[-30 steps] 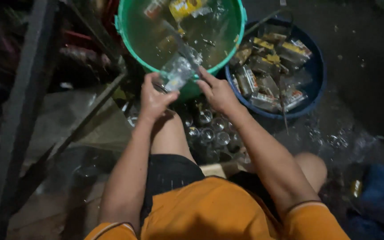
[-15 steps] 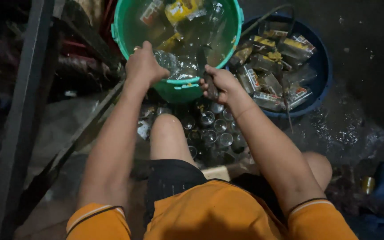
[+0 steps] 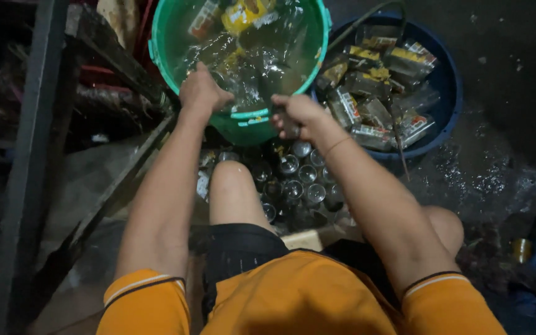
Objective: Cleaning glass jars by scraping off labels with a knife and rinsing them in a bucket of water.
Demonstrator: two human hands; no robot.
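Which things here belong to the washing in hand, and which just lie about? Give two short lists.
In use:
left hand at the green tub's rim
right hand, closed on something small and unclear
green tub of water
clear wet item in the tub

Lying about:
blue tub of packets
glass jars on the floor
wooden frame

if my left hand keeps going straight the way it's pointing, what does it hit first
Probably the water in the green basin: the left hand points forward over its near rim, toward submerged clear glass jars. Depth is hard to judge.
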